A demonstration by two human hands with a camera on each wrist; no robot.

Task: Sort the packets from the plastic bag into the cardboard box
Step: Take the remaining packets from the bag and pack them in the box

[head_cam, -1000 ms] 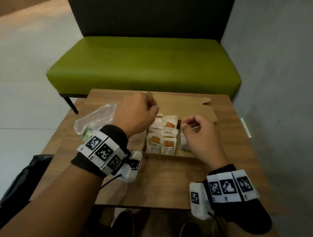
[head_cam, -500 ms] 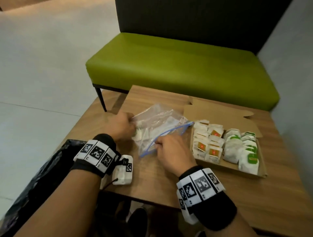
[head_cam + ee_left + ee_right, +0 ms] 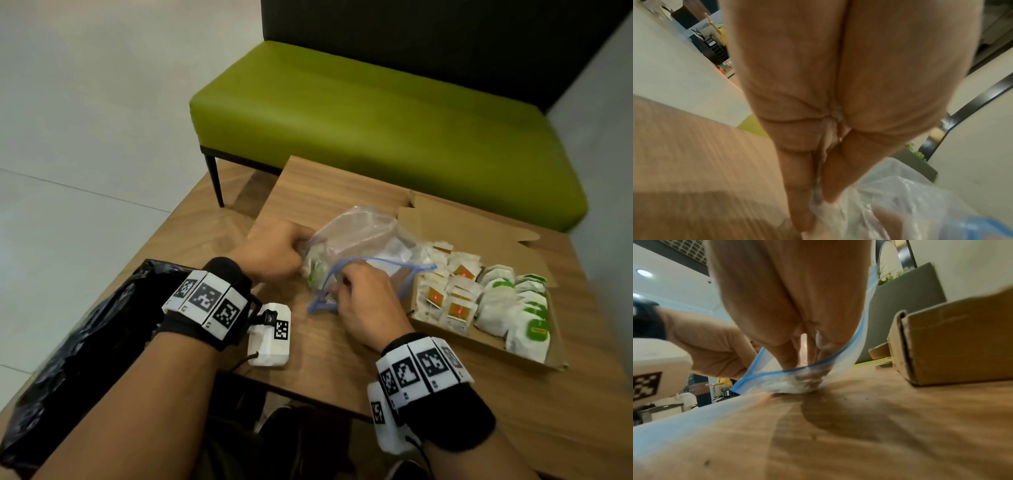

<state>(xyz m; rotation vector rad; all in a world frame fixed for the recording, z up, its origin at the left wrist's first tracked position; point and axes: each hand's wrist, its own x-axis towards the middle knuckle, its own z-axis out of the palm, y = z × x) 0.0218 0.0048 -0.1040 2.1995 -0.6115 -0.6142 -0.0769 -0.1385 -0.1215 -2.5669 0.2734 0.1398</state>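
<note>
While the left hand point(image 3: 274, 251) pinches the zip-lock plastic bag's point(image 3: 363, 236) closed end mid-bench point(image 3: 329, 349), the right hand point(image 3: 363, 301) reaches into its blue-rimmed mouth, grip unclear; sorted tea packets point(image 3: 459, 301) fill the cardboard box point(image 3: 479, 342) toward the right edge.

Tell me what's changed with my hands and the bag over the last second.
Both hands left the cardboard box and moved left to the plastic bag. The left hand now grips the bag's closed end, and the right hand reaches into its blue-edged mouth. The packets sorted in the box stayed as they were.
</note>
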